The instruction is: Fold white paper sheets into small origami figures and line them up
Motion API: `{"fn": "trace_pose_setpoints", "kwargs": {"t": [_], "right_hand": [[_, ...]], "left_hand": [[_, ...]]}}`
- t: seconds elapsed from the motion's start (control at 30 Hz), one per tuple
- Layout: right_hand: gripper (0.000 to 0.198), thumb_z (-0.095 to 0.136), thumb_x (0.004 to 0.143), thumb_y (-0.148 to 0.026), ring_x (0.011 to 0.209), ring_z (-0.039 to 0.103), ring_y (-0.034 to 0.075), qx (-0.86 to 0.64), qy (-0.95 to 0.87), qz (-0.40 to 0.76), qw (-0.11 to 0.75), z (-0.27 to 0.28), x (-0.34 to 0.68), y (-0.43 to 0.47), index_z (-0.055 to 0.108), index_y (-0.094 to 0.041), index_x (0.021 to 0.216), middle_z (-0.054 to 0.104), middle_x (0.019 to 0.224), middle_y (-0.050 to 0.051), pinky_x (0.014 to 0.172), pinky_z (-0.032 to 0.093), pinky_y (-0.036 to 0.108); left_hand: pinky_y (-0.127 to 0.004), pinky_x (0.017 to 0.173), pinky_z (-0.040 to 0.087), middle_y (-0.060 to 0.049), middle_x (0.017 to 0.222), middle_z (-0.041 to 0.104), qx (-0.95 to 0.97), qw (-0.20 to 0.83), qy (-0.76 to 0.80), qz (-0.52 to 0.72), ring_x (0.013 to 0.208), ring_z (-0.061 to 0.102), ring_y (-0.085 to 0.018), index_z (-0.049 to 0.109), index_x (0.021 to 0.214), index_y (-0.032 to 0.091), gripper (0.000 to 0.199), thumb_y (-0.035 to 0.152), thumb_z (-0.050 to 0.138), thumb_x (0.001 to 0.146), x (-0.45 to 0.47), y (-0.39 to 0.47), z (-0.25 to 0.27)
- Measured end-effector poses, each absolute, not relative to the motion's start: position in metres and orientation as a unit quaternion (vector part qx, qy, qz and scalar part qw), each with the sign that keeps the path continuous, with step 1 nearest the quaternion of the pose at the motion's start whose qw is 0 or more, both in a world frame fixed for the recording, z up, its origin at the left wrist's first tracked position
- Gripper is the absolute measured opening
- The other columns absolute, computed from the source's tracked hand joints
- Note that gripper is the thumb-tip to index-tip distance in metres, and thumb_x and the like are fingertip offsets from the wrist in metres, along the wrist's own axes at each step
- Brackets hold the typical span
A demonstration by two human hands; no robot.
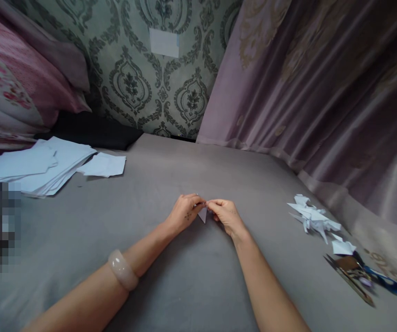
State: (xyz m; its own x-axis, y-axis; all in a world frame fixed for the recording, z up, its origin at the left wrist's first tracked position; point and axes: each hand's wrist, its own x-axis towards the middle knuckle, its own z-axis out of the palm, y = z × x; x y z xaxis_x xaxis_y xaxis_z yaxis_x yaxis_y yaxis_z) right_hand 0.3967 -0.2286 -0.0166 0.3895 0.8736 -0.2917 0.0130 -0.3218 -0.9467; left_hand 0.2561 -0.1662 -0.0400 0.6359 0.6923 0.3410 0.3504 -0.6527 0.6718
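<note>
Both my hands meet over the middle of a grey cloth surface [171, 281]. Between them is a small folded piece of white paper [203, 215], with one pointed corner hanging down toward me. My left hand [185, 212] pinches it from the left, thumb and forefinger together. From the right, my right hand [224, 214] pinches the paper near its top edge, the fingertips of both hands almost touching. The fingers hide most of the paper, so its full shape cannot be made out. A pale bangle [123, 270] circles my left forearm.
At the left lie a stack of white paper sheets [60, 161] and smaller paper pieces [105, 165], before a black folded item [94, 129]. Several folded paper figures [312, 216] lie at the right, near blue-handled scissors [385, 279] and a pointed tool [351, 281]. Curtains [271, 92] hang on the right.
</note>
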Motion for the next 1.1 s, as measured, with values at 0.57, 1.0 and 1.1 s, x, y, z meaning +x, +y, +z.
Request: {"fn": "trace_pose_setpoints", "kwargs": {"t": [0.57,1.0,1.1], "right_hand": [[0.011,0.059,0.072,-0.017,0.032,0.034,-0.001,-0.64,-0.221,0.558,0.481,-0.009,0.395,-0.227,0.053,-0.014,0.063,0.051,0.055,-0.005,0.027,0.014,0.012],[0.018,0.063,0.066,-0.018,0.031,0.032,0.0,-0.657,-0.208,0.512,0.513,-0.011,0.385,-0.226,0.046,-0.017,0.06,0.039,0.044,-0.011,0.028,0.013,0.011],[0.017,0.062,0.066,-0.017,0.032,0.031,0.0,-0.654,-0.211,0.507,0.52,-0.012,0.384,-0.226,0.046,-0.018,0.059,0.038,0.044,-0.011,0.028,0.013,0.011]], "left_hand": [[-0.029,0.08,0.039,-0.003,0.092,0.07,0.869,0.267,0.31,0.278,0.087,0.063,-0.017,0.067,0.092,0.021,0.018,0.028,0.051,0.092,0.255,-0.169,-0.039],[-0.027,0.076,0.041,-0.004,0.088,0.07,0.866,0.268,0.304,0.292,0.082,0.063,-0.016,0.067,0.089,0.02,0.018,0.023,0.05,0.091,0.255,-0.169,-0.038],[-0.025,0.073,0.042,-0.004,0.087,0.07,0.858,0.28,0.308,0.302,0.08,0.063,-0.015,0.068,0.088,0.02,0.017,0.021,0.051,0.09,0.256,-0.169,-0.037]]}}
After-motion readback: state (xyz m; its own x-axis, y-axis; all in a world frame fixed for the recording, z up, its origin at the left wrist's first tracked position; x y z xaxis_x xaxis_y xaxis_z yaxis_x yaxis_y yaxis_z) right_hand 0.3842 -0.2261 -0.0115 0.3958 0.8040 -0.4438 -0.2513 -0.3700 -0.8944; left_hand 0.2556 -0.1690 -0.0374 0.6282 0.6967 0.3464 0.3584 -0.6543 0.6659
